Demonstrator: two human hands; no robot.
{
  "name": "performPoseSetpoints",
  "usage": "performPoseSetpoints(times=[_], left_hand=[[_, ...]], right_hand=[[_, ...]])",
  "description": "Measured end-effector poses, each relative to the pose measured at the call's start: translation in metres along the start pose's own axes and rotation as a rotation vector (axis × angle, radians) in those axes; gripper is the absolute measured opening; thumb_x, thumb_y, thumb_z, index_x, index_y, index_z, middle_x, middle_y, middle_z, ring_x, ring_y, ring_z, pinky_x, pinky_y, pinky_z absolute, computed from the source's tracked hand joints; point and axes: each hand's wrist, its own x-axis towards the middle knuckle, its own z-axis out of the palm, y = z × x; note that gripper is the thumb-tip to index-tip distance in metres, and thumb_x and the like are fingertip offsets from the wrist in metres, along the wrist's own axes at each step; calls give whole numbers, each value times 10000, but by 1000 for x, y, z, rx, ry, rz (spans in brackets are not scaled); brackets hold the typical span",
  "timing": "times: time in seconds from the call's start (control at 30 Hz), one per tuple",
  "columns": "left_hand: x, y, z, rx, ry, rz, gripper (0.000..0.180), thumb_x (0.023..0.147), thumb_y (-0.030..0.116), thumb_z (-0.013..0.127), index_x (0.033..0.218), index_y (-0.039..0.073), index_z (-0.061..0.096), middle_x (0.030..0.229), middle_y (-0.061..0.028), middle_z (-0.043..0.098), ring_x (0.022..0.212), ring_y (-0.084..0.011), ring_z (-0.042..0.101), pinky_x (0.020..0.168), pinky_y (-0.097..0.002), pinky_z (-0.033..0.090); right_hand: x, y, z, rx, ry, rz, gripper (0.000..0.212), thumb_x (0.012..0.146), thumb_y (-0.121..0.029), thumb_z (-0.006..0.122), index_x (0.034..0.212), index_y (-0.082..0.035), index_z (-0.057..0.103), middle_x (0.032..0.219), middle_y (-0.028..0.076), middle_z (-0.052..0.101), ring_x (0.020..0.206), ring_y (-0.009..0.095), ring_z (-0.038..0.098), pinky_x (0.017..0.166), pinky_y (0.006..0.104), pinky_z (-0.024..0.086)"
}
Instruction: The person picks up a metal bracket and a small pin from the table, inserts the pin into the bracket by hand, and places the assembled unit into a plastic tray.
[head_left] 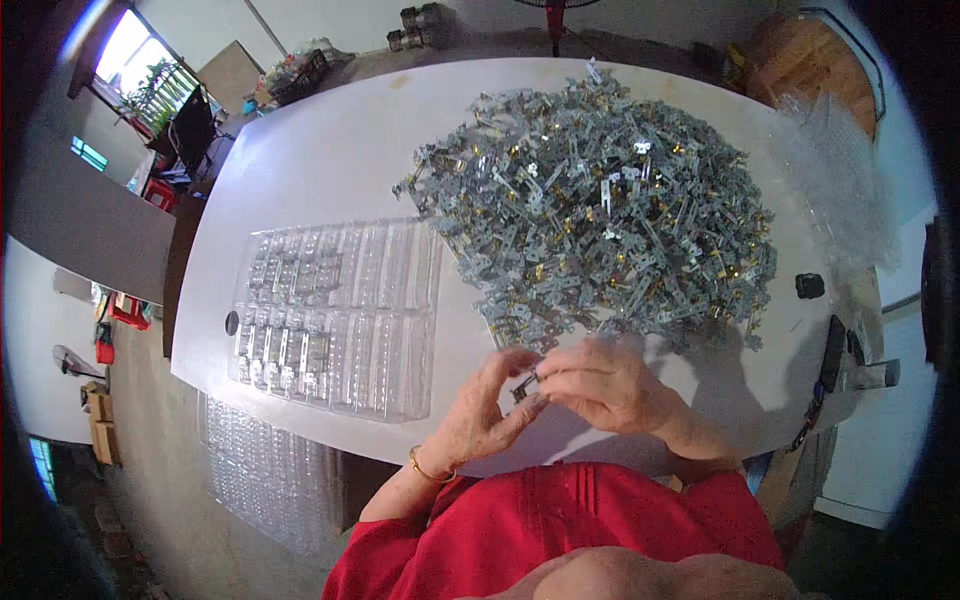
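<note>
A broad white worktop with a curved-looking rim (330, 160) fills most of the view. On it, right of centre, spreads a large heap of grey metal brackets mixed with brass-coloured bits (600, 200). To the heap's left lies a clear plastic tray with two rows of long compartments (425, 400), grey metal parts sitting in the left-hand columns of both rows. Lower down, beyond the worktop's near left edge, is a stack of clear ridged plastic trays (270, 480). Crumpled clear plastic sheeting (840, 190) covers the far right side. The person's two hands are together at the heap's near edge: the left hand (485, 410) pinches one small dark grey metal part (523, 387) between thumb and fingers, while the right hand (605, 385) meets it with curled fingertips, their exact grip hidden. A small black block (809, 286) lies right of the heap. A thin gold-coloured bracelet (432, 467) circles the left wrist. The held part is just above the worktop or touching it; I cannot tell which.
</note>
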Motion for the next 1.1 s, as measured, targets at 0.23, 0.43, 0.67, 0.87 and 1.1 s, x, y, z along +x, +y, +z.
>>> performPoseSetpoints(times=[0.23,0.43,0.67,0.87,1.1], left_hand=[[10,-1,9,-713,-275,-481,338,1034,295,491,1210,6,489,815,-36,567,701,-95,552,621,-264,474],[34,-18,10,-785,-157,-625,239,1028,232,491,1161,35,519,765,-23,552,579,-98,541,499,-231,444],[32,-23,24,-884,-48,-644,297,1038,298,470,1114,24,557,673,-12,526,503,-94,499,441,-236,407],[27,-24,30,-797,-33,-569,328,1049,329,452,1084,21,559,615,3,497,486,-83,468,440,-232,365],[22,-31,32,-330,26,-428,276,1040,275,477,1095,15,552,641,-61,561,530,-157,557,489,-317,427]], right_hand=[[4,-1,4,87,61,145,223,839,-55,700,1059,-68,661,1154,120,620,951,269,672,764,360,559],[2,12,8,-79,328,296,173,877,-44,679,1048,-51,654,1046,133,650,850,231,678,693,322,540],[-14,7,29,77,381,580,114,918,-43,646,1028,-14,639,760,86,635,589,136,581,507,282,431],[-9,7,31,98,319,595,109,912,-34,646,1013,4,628,762,87,629,601,136,584,518,286,437],[-5,6,23,5,261,549,124,890,-30,652,1009,-10,623,807,126,649,682,268,658,570,346,483]])
